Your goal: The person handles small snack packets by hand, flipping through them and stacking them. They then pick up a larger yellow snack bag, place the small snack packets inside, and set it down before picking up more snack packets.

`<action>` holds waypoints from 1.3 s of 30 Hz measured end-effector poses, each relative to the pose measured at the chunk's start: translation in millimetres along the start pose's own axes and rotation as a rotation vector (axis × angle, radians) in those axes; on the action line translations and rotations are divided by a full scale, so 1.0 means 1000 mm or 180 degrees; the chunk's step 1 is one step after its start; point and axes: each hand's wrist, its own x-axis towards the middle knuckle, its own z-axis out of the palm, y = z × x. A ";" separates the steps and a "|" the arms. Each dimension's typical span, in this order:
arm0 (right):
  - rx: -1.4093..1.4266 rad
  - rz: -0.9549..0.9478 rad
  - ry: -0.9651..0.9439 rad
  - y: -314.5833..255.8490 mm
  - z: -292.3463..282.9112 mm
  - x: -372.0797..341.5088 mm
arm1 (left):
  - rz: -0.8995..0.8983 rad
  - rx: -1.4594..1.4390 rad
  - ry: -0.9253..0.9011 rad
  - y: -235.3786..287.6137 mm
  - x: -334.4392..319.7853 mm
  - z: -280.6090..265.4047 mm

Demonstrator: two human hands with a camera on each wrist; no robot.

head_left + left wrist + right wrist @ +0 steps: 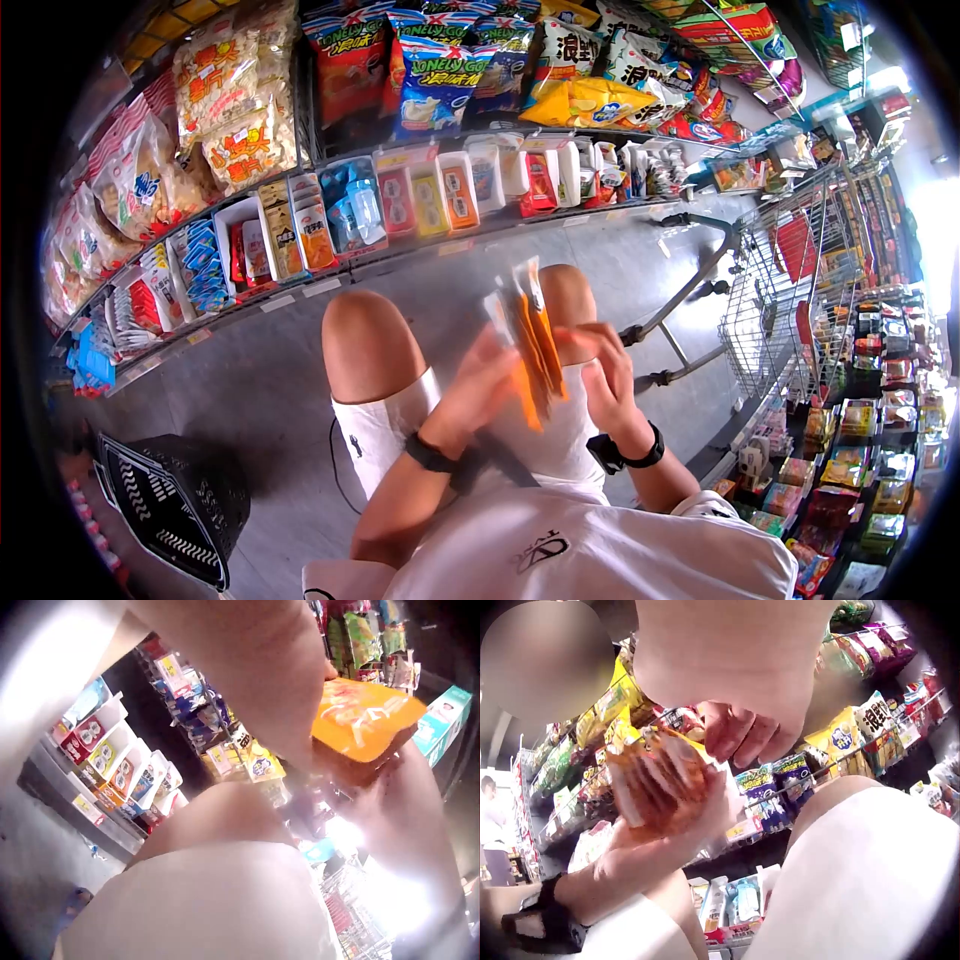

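Observation:
My left hand [487, 375] grips several flat orange snack packets [541, 345], stood side by side on edge in front of my knees. In the right wrist view the packets [660, 780] fan out from that hand, their pale edges blurred. The left wrist view shows the printed orange face of one packet [367, 720]. My right hand [608, 385] is just right of the bundle, its fingers loosely bent and their tips close to the packets. Nothing shows in its palm. In the right wrist view its fingers [754, 739] hang beside the bundle's top.
Ahead runs a low shelf of small snack boxes [458, 192], with bagged chips [437, 85] above it. A black basket [175, 505] stands on the floor at the left. To the right is a wire shopping cart [765, 310], and beyond it more stocked shelves [860, 450].

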 end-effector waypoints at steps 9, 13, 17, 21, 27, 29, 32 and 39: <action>0.1655 0.0520 -0.0026 -0.016 0.004 0.063 | -0.0728 -0.0048 -0.0946 -0.001 -0.010 0.007; 0.1610 0.0434 0.0062 -0.016 0.014 0.066 | -0.0603 -0.0420 -0.0899 0.005 -0.008 0.018; 0.1242 0.0445 0.0221 -0.022 0.018 0.064 | -0.0615 -0.0235 -0.0780 -0.001 -0.009 0.011; 0.0954 0.0414 -0.0091 -0.018 0.019 0.064 | -0.0768 -0.0231 -0.0603 -0.003 -0.011 0.001; 0.0712 -0.0233 -0.0125 -0.011 0.020 0.064 | -0.0533 -0.0492 -0.0519 -0.008 -0.010 -0.004; 0.0948 -0.0269 0.0106 -0.010 0.023 0.060 | -0.0428 -0.0410 -0.0494 -0.006 -0.010 -0.002; 0.0917 -0.0011 0.0329 -0.013 0.014 0.054 | 0.0000 -0.0450 -0.0335 0.000 -0.002 0.001; -0.0381 0.0436 -0.0407 -0.046 0.023 0.045 | 0.0652 0.0011 0.0299 0.001 0.004 0.009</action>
